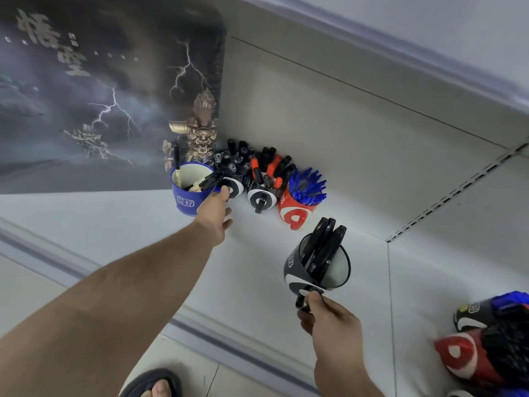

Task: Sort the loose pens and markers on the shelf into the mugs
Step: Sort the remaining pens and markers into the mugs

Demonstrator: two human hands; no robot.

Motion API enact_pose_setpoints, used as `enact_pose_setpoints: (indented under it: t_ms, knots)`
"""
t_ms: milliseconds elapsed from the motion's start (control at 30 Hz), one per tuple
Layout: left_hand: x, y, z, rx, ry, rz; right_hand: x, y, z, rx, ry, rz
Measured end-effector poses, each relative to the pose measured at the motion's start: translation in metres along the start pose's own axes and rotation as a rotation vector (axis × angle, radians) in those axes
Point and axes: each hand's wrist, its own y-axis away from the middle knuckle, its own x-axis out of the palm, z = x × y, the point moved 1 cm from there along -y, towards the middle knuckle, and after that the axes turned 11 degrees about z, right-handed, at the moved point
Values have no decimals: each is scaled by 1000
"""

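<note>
Reaching out over the white shelf, my left hand stretches toward the row of mugs at the back corner, its thumb touching the rim area between the blue mug and the black-and-white mug beside it. The other fingers curl loosely under the palm and hold nothing that I can see. My right hand pinches the handle of a black mug, thumb on top, fingers curled beneath. That mug is tilted, its mouth turned toward the back wall, and several black markers stick out of it.

In the blue mug a few pens lean against the wall, one upright, others lying across the rim. The black-and-white mug is packed with black pens. Next in the row, a second black-and-white mug holds orange and black markers, and a red mug just beside it bristles with blue pens.

At the lower right edge, more mugs in red and black lie crowded together, partly cut off. A dark poster with lightning stands behind the blue mug.
</note>
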Motion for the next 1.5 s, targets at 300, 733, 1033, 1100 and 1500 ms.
enact_pose_setpoints:
  t_ms: [300,733,1033,1100,1500]
  knots:
    - [-36,41,13,86,-233,-120,-27,-4,9,32,-113,-11]
    - [-16,145,37,162,-567,118,-37,-138,37,-12,-22,-131]
    - [2,148,71,81,-550,205,-33,-183,39,14,101,-117]
    - [3,149,75,68,-550,210,-30,-188,37,17,118,-103]
    - [13,153,86,2,-559,270,-28,-186,39,6,184,-34]
